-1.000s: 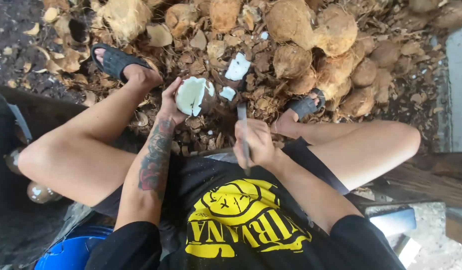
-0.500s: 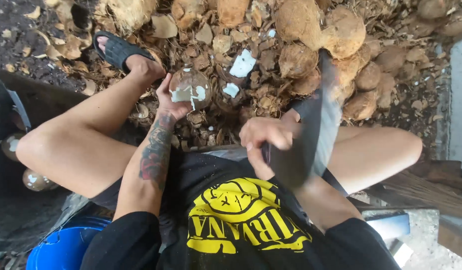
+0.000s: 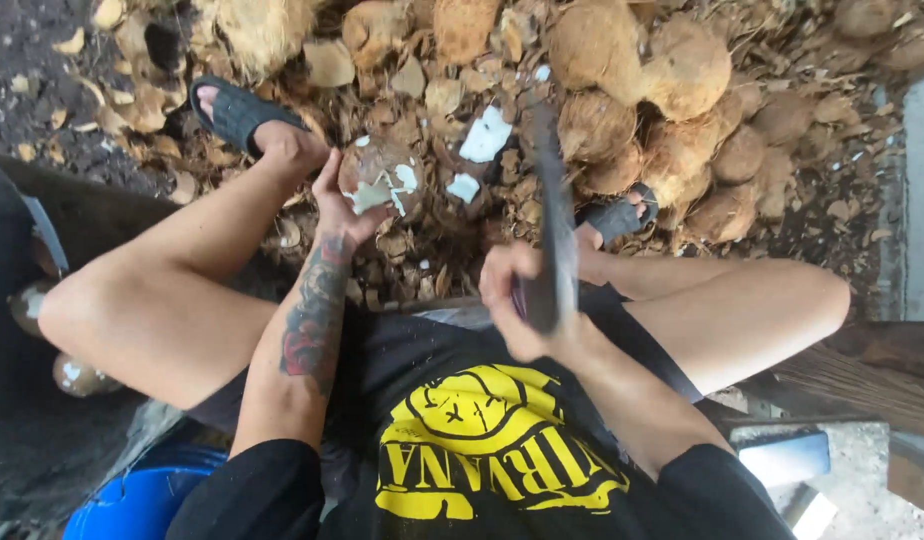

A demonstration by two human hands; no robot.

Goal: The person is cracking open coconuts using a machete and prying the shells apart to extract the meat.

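2 bare hands are at work over a heap of husks: your left hand cups a partly shelled coconut from below, fingers curled up around its near side, so the nut sits in your palm just above the ground litter and close beside your left foot in its dark sandal. White flesh shows through where patches of brown shell are gone. Your right hand is wrapped tight around the handle of a long dark blade, which stands raised and blurred, its tip pointing away from you toward the pile of whole brown coconuts at the top right. The blade is apart from the nut in your left hand, off to its right. 2 white pieces of flesh lie on the husk scraps just right of the held coconut. Your right foot, also in a dark sandal, rests among the scraps against the pile. A blue bucket sits low at your left side, and 2 more pale, peeled nuts lie in the shadow under your left knee.
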